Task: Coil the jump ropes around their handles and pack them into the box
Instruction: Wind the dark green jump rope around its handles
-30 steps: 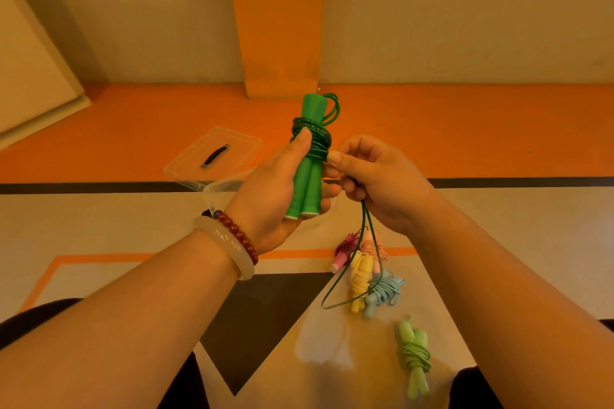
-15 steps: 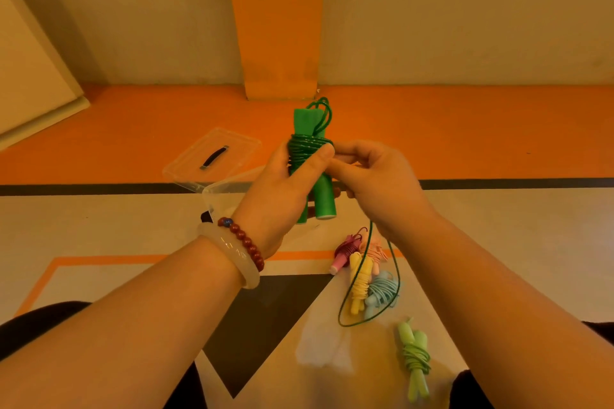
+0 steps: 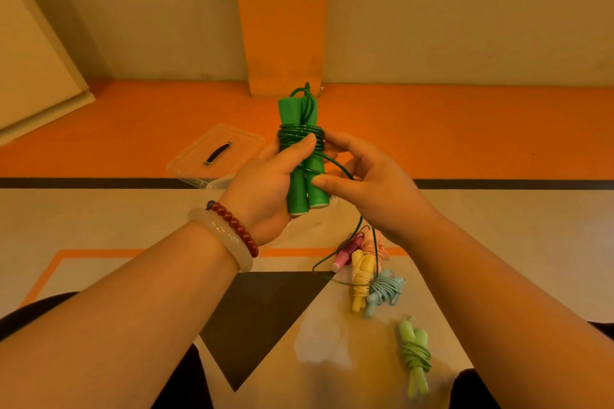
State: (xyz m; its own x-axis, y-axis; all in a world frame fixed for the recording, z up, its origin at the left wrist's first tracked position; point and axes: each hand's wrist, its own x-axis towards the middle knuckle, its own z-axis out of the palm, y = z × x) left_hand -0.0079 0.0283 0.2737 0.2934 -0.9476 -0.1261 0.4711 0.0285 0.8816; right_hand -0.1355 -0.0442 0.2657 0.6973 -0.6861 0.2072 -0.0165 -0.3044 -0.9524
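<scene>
My left hand [image 3: 269, 189] grips the two green jump-rope handles [image 3: 305, 183] upright, thumb pressing on the coils wound round their upper part. My right hand [image 3: 372, 186] holds the loose green rope [image 3: 342, 171] beside the handles, its thumb touching them; the rest of the rope hangs in a loop down to the floor. Finished coiled ropes lie on the floor below: pink [image 3: 349, 251], yellow [image 3: 360, 279], pale blue [image 3: 385, 290] and light green [image 3: 415, 355]. The clear box is mostly hidden behind my left hand; only its rim [image 3: 219, 183] shows.
A clear plastic lid [image 3: 216, 153] with a dark handle lies on the orange floor behind my hands. An orange pillar [image 3: 282, 16] and beige wall stand beyond. My dark-clothed knees [image 3: 40, 315] sit at the lower corners.
The right hand has carried the rope another turn round the handles, moving from in front of the coils to the right side. The hanging loop has shortened and swung left.
</scene>
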